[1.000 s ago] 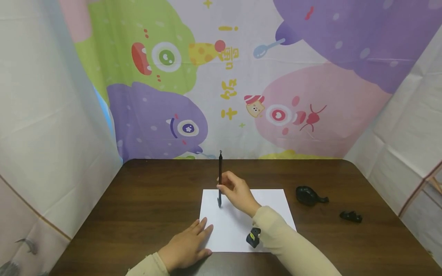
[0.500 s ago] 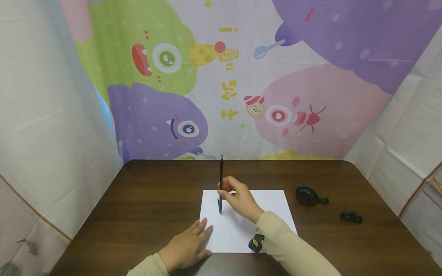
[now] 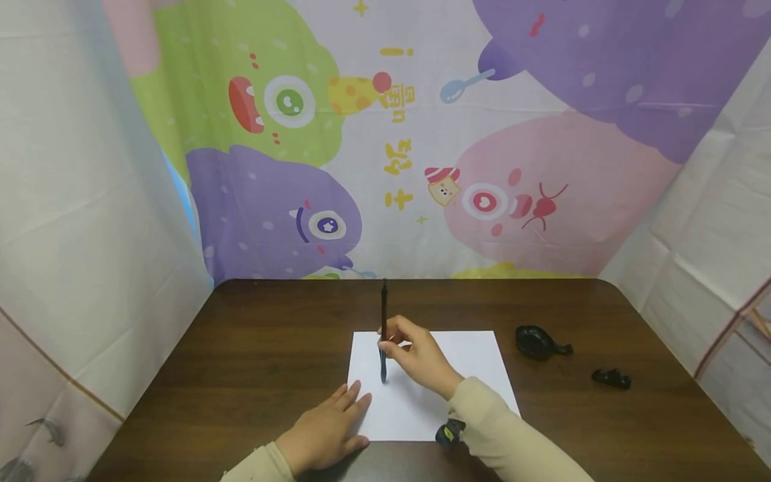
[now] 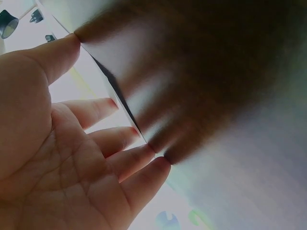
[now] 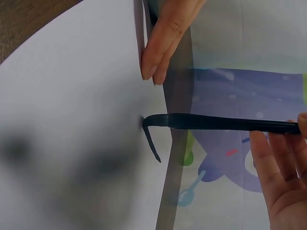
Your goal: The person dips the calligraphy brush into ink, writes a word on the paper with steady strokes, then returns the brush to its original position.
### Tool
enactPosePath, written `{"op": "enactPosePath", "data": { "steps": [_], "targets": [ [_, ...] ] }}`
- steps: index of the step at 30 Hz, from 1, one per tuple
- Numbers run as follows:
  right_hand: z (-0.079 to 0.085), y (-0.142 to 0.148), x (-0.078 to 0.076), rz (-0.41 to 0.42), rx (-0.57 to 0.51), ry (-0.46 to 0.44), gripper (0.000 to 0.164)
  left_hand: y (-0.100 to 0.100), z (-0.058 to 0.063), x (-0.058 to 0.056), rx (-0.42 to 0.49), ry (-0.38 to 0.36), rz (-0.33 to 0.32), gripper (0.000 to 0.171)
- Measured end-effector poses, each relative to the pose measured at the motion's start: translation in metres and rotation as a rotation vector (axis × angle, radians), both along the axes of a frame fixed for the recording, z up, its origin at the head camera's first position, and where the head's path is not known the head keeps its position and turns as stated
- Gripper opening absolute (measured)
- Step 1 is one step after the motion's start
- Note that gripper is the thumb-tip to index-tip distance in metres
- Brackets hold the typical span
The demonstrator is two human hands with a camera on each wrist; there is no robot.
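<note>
My right hand (image 3: 418,351) pinches a dark-handled calligraphy brush (image 3: 384,314) and holds it upright over a white sheet of paper (image 3: 415,415). In the right wrist view the bristles of the brush (image 5: 216,122) touch the paper and bend at the tip. A thin black ink stroke (image 5: 152,144) runs away from that tip; the brush mostly covers it in the head view. My left hand (image 3: 328,425) rests with spread fingers at the paper's lower left edge. Its fingertips (image 4: 160,163) press down in the left wrist view.
A black ink dish (image 3: 536,341) with a short spout-like handle lies right of the paper on the brown table (image 3: 241,361). Farther right sits a small black brush rest (image 3: 611,379). A cartoon-printed curtain (image 3: 397,241) hangs behind the table's far edge.
My right hand and the brush have moved down the paper toward me, with the black stroke trailing behind the tip. The left hand has stayed in place.
</note>
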State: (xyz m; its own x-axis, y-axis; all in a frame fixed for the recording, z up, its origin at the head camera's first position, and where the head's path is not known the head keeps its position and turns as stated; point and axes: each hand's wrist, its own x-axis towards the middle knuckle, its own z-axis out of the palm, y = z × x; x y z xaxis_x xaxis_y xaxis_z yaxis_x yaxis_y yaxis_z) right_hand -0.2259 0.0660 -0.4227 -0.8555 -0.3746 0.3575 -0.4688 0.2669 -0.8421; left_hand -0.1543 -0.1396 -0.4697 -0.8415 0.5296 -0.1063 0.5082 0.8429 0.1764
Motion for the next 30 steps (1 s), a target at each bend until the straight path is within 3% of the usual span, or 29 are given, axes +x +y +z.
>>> {"op": "enactPosePath", "data": {
  "steps": [3,11,22,30],
  "targets": [
    [0.014,-0.001,0.012,0.004,0.017,-0.006,0.014,0.000,0.000,0.000,0.001,-0.010,0.000,0.068],
    [0.013,0.000,0.014,0.007,0.024,0.006,0.014,-0.001,-0.001,0.001,0.013,-0.021,0.000,0.067],
    [0.020,0.004,0.002,-0.029,-0.084,-0.029,0.017,-0.001,0.000,0.000,0.011,-0.018,0.002,0.067],
    [0.022,0.005,-0.011,-0.063,-0.128,0.007,0.015,-0.002,0.000,0.000,0.012,-0.024,0.000,0.067]
  ]
}}
